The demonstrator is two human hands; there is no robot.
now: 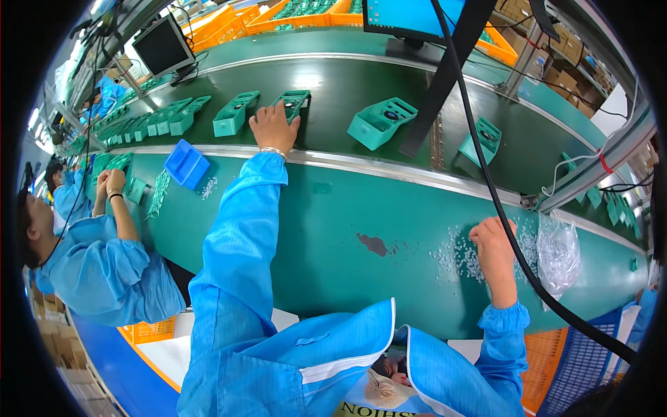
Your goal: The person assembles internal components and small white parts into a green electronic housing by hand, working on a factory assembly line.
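Note:
My left hand (275,128) reaches over the dark conveyor belt with its fingers curled on the near end of a green plastic housing (297,98). That housing has a dark round part inside it, and my hand hides its near end. My right hand (494,251) is above the green worktable, its fingers bent together beside a scatter of small clear plastic pieces (455,256). What lies between those fingertips is too small to make out. A clear plastic bag (558,256) of similar pieces lies right of that hand.
More green housings (381,124) stand along the conveyor belt (326,124). A black cable (486,160) hangs across the right side, before a dark post (445,76). A blue tray (186,165) lies left on the worktable (326,229). A co-worker (111,264) sits at left.

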